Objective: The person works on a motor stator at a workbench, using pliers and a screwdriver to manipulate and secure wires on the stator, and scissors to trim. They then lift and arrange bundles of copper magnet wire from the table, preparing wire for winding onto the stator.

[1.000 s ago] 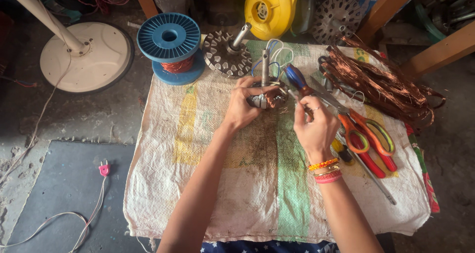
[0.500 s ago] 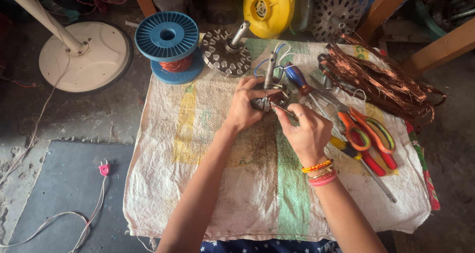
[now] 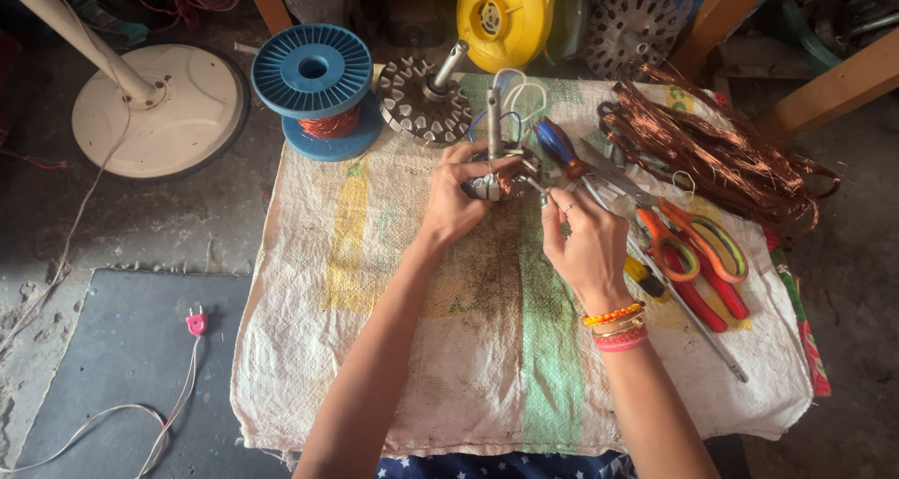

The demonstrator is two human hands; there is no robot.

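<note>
Small metal motor stator with upright steel shaft [image 3: 493,165], just right of the blue wire spool [image 3: 314,90], is clamped in left hand [image 3: 456,203] while right hand [image 3: 582,240] pinches its thin wire, which may snap if tugged hard.

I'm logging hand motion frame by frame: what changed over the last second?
The right hand moved in from the right to meet the small metal shafted motor part. The left hand kept gripping that part. The blue wire spool, orange-handled scissors and copper wire bundle stayed put.
</note>
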